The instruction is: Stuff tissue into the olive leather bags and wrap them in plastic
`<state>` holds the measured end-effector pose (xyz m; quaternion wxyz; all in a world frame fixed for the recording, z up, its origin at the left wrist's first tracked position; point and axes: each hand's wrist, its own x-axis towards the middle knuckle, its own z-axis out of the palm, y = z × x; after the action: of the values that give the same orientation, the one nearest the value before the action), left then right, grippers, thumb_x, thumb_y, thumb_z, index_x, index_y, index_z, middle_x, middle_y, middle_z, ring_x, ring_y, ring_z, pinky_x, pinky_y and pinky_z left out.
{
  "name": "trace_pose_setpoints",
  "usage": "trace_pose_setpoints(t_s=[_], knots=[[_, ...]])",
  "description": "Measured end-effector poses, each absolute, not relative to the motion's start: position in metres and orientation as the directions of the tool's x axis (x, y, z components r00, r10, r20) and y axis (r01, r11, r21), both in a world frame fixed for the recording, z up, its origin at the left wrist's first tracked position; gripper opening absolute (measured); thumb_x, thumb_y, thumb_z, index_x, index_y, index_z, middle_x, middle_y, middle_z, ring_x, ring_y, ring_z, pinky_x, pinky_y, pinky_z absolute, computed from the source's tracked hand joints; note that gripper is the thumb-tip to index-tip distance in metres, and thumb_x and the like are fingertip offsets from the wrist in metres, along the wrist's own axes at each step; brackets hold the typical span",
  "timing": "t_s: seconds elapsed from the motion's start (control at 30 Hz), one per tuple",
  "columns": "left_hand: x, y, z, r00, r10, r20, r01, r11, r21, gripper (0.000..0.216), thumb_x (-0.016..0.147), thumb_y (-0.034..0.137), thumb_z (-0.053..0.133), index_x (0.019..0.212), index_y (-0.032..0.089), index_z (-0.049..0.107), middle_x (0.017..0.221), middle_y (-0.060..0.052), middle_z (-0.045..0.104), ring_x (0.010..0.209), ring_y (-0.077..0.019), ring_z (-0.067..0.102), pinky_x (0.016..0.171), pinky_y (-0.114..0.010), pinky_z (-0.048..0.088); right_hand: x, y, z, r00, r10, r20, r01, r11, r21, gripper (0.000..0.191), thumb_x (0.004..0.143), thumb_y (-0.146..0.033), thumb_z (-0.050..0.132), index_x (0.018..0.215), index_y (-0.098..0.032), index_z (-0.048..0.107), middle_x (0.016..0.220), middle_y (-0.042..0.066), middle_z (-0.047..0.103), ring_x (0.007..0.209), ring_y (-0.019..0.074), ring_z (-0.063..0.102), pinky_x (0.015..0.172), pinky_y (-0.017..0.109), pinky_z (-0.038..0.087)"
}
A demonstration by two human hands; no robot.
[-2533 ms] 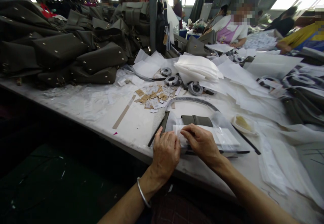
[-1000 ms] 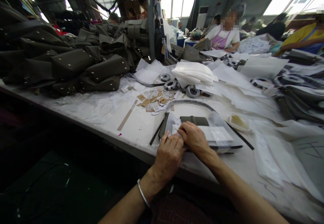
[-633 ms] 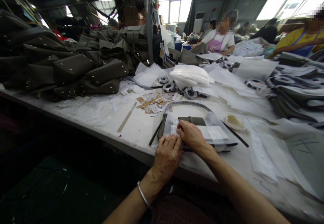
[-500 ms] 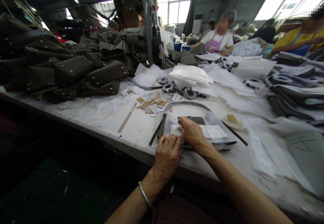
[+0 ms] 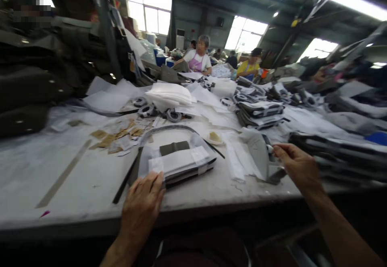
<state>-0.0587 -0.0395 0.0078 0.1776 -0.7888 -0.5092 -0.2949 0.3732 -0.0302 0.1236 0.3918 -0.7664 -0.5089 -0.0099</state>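
My left hand (image 5: 141,205) lies fingers-out on the near corner of a flat dark bag wrapped in clear plastic with white paper (image 5: 178,160), at the table's front edge. A grey strap (image 5: 169,129) arcs behind that bag. My right hand (image 5: 298,166) is out to the right, fingers pinched on the edge of a grey and white bag piece (image 5: 260,156) that stands tilted on the table.
Dark olive bags (image 5: 27,85) are piled at the left. Tan and white tags (image 5: 121,134) lie scattered, with a stack of white sheets (image 5: 169,94) and tape rolls (image 5: 146,110) behind. Wrapped bags (image 5: 260,112) pile at the right. Other people work at the far end.
My right hand left the wrapped bag and swung right to grip the grey and white piece. My left hand stayed at the bag's corner. The view turned to the right.
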Motion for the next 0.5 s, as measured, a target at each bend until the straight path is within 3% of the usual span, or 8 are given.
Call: trace_pose_setpoints(t_s=[0.1,0.17,0.27,0.33,0.5], knots=[[-0.062,-0.033,0.005,0.35,0.663,0.662,0.897,-0.441,-0.033,0.037,0.093,0.021,0.05,0.13,0.021,0.056,0.117,-0.008,0.068,0.102,-0.0273,0.064,0.096,-0.045,0.044,0.431,-0.04,0.12,0.565,0.697,0.441,0.812,-0.375,-0.448,0.032,0.081,-0.046,0.055,0.091,-0.021,0.073,0.09,0.011,0.073,0.085,0.0275,0.066,0.073,0.036,0.046],[-0.063,-0.032,0.005,0.365,0.646,0.671,0.893,-0.446,-0.056,0.037,0.094,0.022,0.049,0.13,0.02,0.056,0.115,-0.009,0.068,0.1,-0.0273,0.064,0.095,-0.045,0.044,0.456,-0.04,0.113,0.622,0.699,0.353,0.768,-0.456,-0.45,0.027,0.078,-0.044,0.058,0.08,-0.021,0.073,0.081,0.01,0.073,0.078,0.0262,0.065,0.068,0.035,0.045],[-0.063,-0.031,0.005,0.373,0.64,0.671,0.893,-0.444,-0.072,0.036,0.095,0.024,0.048,0.13,0.019,0.055,0.115,-0.009,0.068,0.099,-0.0271,0.064,0.095,-0.045,0.044,0.472,-0.031,0.098,0.659,0.75,0.049,0.592,-0.478,-0.648,0.029,0.072,-0.045,0.066,0.061,-0.019,0.07,0.062,0.007,0.067,0.063,0.0214,0.061,0.057,0.031,0.042],[-0.063,-0.031,0.005,0.378,0.643,0.667,0.894,-0.441,-0.081,0.037,0.095,0.025,0.049,0.13,0.019,0.055,0.116,-0.009,0.067,0.099,-0.027,0.064,0.095,-0.045,0.044,0.473,-0.024,0.089,0.628,0.773,-0.093,0.454,-0.461,-0.762,0.031,0.07,-0.045,0.068,0.058,-0.017,0.069,0.062,0.008,0.068,0.059,0.0188,0.06,0.054,0.029,0.042],[-0.063,-0.031,0.005,0.381,0.643,0.664,0.896,-0.435,-0.092,0.034,0.096,0.024,0.047,0.128,0.017,0.056,0.116,-0.01,0.067,0.099,-0.0265,0.064,0.096,-0.044,0.043,0.464,-0.012,0.079,0.598,0.792,-0.122,0.331,-0.383,-0.863,0.026,0.066,-0.04,0.071,0.061,-0.014,0.07,0.068,0.01,0.071,0.055,0.0153,0.059,0.049,0.026,0.043]])
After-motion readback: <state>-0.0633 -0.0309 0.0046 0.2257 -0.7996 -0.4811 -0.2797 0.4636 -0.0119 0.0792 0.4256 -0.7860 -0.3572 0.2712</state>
